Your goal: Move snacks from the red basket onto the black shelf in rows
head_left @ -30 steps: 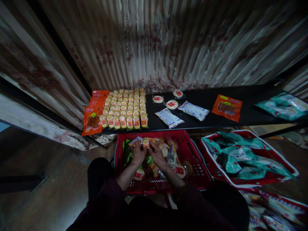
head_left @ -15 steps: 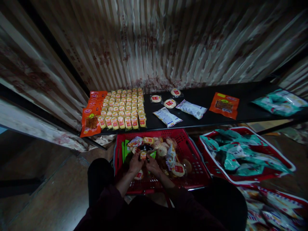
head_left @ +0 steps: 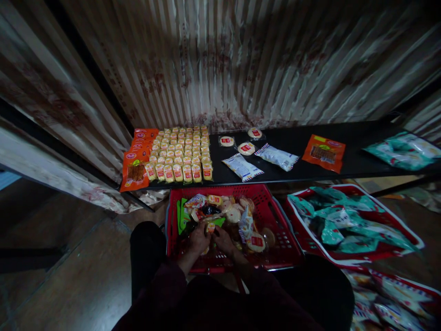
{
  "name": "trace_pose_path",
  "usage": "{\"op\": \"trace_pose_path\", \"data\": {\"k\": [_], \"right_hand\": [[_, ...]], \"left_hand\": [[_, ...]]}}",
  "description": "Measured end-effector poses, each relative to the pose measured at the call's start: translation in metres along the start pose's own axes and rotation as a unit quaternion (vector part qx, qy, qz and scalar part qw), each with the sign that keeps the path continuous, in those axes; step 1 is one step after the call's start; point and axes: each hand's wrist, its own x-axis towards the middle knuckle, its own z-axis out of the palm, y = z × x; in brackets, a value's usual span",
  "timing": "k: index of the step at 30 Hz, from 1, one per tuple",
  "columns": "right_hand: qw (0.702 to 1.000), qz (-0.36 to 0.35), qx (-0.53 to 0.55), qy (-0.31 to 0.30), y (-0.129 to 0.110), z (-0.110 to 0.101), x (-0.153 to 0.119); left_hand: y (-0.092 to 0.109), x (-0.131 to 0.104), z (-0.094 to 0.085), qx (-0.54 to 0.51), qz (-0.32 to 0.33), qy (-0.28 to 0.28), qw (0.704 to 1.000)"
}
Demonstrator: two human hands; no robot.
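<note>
Between my two hands is a small yellow wrapped snack cake (head_left: 210, 227) with an orange-red label. My left hand (head_left: 199, 240) is closed on its left side, and the fingers of my right hand (head_left: 223, 241) pinch it from the right. Both hands are over the red plastic basket (head_left: 275, 230) in front of my knees. Inside it lie round wrapped crackers (head_left: 255, 242), green packets (head_left: 181, 216), a black packet (head_left: 211, 210) and another yellow snack cake (head_left: 214, 199).
On the black shelf (head_left: 275, 178) stand rows of yellow snack cakes (head_left: 179, 154), orange packets (head_left: 135, 170), round crackers (head_left: 246, 147) and white-blue packets (head_left: 241, 166). To the right, a white-rimmed basket (head_left: 418, 241) holds teal bags (head_left: 339, 216); more packets (head_left: 392, 303) sit below it.
The view has shifted slightly, moving the shelf and basket a little to the right in the picture. Both hands stay at the snack cake, which is now turned somewhat differently.
</note>
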Motion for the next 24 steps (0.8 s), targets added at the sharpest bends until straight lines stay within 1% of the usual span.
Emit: {"op": "trace_pose_path", "data": {"k": [3,6,8,11,13,16,20,24], "right_hand": [[1.000,0.002,-0.019,-0.014,-0.007,-0.002,-0.003],[0.999,-0.012,-0.014,-0.038,-0.012,-0.003,-0.007],[0.999,-0.016,-0.002,-0.050,-0.013,-0.003,-0.011],[0.999,-0.009,0.010,-0.033,-0.011,0.000,-0.015],[0.999,-0.014,0.030,-0.020,-0.008,0.001,-0.015],[0.998,-0.022,0.058,-0.020,-0.004,0.003,-0.015],[0.999,-0.016,0.048,-0.016,-0.003,0.005,-0.015],[0.998,-0.020,0.053,-0.031,-0.001,0.007,-0.014]], "left_hand": [[-0.005,-0.005,0.000,-0.019,-0.025,0.001,1.000],[-0.013,-0.011,0.001,-0.058,-0.037,0.026,0.997],[-0.017,-0.015,0.002,-0.081,-0.031,0.048,0.995],[-0.020,-0.018,0.003,-0.115,-0.012,0.062,0.991],[-0.021,-0.019,0.004,-0.134,-0.006,0.060,0.989],[-0.023,-0.018,0.003,-0.144,-0.005,0.055,0.988],[-0.028,-0.017,0.003,-0.131,0.013,0.049,0.990],[-0.036,-0.015,0.001,-0.127,0.033,0.039,0.991]]}}
